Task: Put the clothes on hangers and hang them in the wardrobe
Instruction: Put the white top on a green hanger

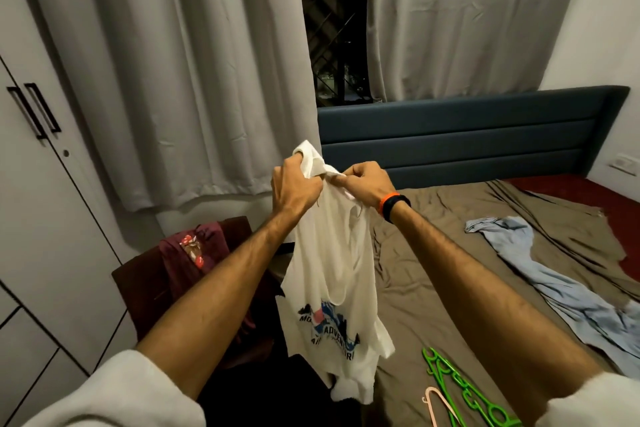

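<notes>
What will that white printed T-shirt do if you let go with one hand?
It would probably droop and swing: the white printed T-shirt already hangs limp and folded below the left hand and right hand. It looks light, since curled fingers alone hold it up.

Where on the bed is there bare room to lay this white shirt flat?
The brown sheet is bare between the white shirt and the blue garment, up to the headboard. The near corner is crowded: green hangers and a pink hanger.

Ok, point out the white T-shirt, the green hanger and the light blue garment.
white T-shirt (332, 274): head view, middle of the hanging cloth.
green hanger (464, 388): head view, its upper arm.
light blue garment (561, 291): head view, its middle.
</notes>
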